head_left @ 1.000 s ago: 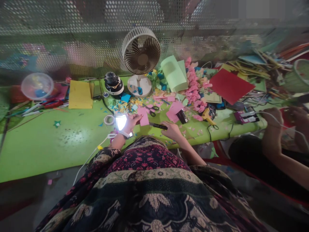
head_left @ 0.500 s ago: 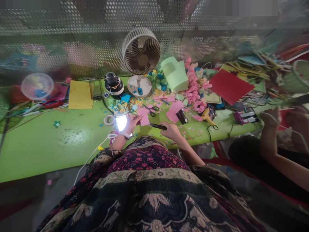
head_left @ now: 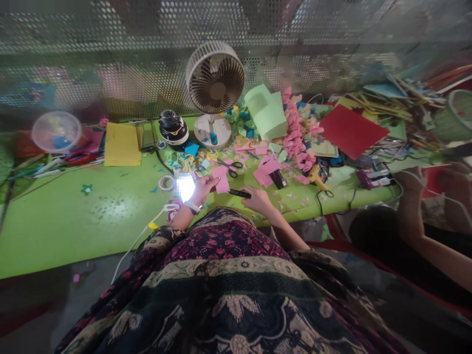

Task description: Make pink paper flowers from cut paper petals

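Note:
My left hand [head_left: 201, 189] pinches the left edge of a small pink paper piece [head_left: 221, 184] low over the table. In my right hand [head_left: 256, 199] is a slim black tool [head_left: 239, 193]; its kind is unclear. The tool's far end meets or lies very near the paper's lower right corner. Just beyond the paper rest black-handled scissors [head_left: 233, 168]. A glowing screen or lamp [head_left: 184, 188] shines beside my left hand, with a roll of tape [head_left: 166, 183] to its left. More pink paper [head_left: 264, 172] lies to the right under a dark cylindrical object [head_left: 277, 179].
A fan [head_left: 216, 81] and a black jar [head_left: 173, 129] stand at the back of the green table [head_left: 66, 211]. Paper scraps, a pink paper pile [head_left: 295, 128] and a yellow glue gun [head_left: 317, 178] lie rightward. A co-worker's arms [head_left: 415, 211] are at far right.
My right hand has shifted slightly left with the black tool, toward the paper. My left hand and the pink paper have moved very little.

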A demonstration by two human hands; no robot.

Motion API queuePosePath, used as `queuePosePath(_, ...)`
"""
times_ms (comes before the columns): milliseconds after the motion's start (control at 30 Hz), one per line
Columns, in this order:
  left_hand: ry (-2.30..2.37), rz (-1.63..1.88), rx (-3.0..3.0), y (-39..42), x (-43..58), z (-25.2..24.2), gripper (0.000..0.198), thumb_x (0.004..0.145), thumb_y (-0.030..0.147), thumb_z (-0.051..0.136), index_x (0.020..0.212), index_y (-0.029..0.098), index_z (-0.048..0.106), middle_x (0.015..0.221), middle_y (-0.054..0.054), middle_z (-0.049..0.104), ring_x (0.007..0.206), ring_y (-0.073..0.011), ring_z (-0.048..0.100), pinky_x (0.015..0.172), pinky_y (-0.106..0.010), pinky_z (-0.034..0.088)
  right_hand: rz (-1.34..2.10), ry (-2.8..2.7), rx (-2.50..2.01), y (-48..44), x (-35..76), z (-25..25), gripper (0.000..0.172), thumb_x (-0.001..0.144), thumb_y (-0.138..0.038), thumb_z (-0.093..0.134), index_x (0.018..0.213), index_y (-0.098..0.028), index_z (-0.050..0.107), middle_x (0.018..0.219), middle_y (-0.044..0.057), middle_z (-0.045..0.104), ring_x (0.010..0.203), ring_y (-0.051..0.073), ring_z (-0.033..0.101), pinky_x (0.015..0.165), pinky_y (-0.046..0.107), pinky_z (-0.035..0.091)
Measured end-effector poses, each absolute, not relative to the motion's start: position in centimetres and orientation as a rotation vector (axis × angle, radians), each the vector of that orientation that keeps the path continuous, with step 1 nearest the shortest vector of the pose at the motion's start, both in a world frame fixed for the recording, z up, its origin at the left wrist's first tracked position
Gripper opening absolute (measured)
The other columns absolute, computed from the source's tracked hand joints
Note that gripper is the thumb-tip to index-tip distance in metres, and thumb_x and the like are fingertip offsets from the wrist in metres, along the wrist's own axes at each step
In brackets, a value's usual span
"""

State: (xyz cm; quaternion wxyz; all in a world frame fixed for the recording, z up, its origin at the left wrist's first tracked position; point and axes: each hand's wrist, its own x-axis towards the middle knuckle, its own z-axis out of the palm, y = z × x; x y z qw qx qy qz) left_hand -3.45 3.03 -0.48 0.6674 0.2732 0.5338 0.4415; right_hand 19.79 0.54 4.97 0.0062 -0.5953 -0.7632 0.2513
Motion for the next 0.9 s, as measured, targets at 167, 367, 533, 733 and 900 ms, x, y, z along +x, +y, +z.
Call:
queuePosePath(167,1.202,1.013,0.563,3.2,-3.3,-0.3,0.049,0.054,0.049,0.096,0.068,0.016,0.062,0.062,0.002,0.059,0.060,-0.0112,0.055,0.063,-0.027,0.046,0.867,-2.489,-1.765,0.4,19.3,5.0,0.039,0.078,-0.021,0.063,0.115,-0.024,0.076,0.114,0.005,0.079,0.099,0.025,0.074,0.084,0.029,0.052)
queuePosePath(367,1.228,1.039,0.505,3.6,-3.7,-0.1,0.047,0.052,0.044,0.097,0.068,0.016,0.062,0.066,0.001,0.063,0.065,-0.0130,0.059,0.069,-0.029,0.049,0.843,-2.534,-1.931,-0.1,19.9,3.1,0.045,0.083,-0.021,0.060,0.127,-0.021,0.070,0.118,0.009,0.077,0.102,0.025,0.072,0.082,0.029,0.051)
queuePosePath(533,1.201,0.986,0.453,3.2,-3.2,-0.2,0.047,0.047,0.039,0.100,0.065,0.016,0.062,0.062,0.001,0.063,0.062,-0.0130,0.059,0.065,-0.029,0.050,0.801,-2.571,-1.976,-0.6,21.0,1.1,0.040,0.082,-0.018,0.061,0.120,-0.016,0.072,0.120,0.015,0.074,0.112,0.029,0.067,0.093,0.035,0.049)
queuePosePath(733,1.334,0.942,0.547,3.0,-2.3,-1.8,0.050,0.046,0.040,0.100,0.056,0.018,0.057,0.053,0.002,0.057,0.051,-0.0097,0.048,0.051,-0.025,0.037,0.949,-1.986,-1.843,0.6,20.4,0.0,0.021,0.089,-0.025,0.052,0.096,-0.019,0.071,0.106,0.013,0.075,0.101,0.026,0.066,0.094,0.036,0.046)
queuePosePath(900,1.493,0.853,0.747,3.2,-1.2,-2.6,0.051,0.050,0.044,0.099,0.053,0.019,0.055,0.051,0.003,0.052,0.053,-0.0103,0.045,0.052,-0.025,0.031,1.156,-1.644,-1.823,2.4,18.6,-1.5,0.029,0.089,-0.040,0.058,0.066,-0.022,0.057,0.068,0.002,0.065,0.067,0.018,0.059,0.070,0.028,0.046)
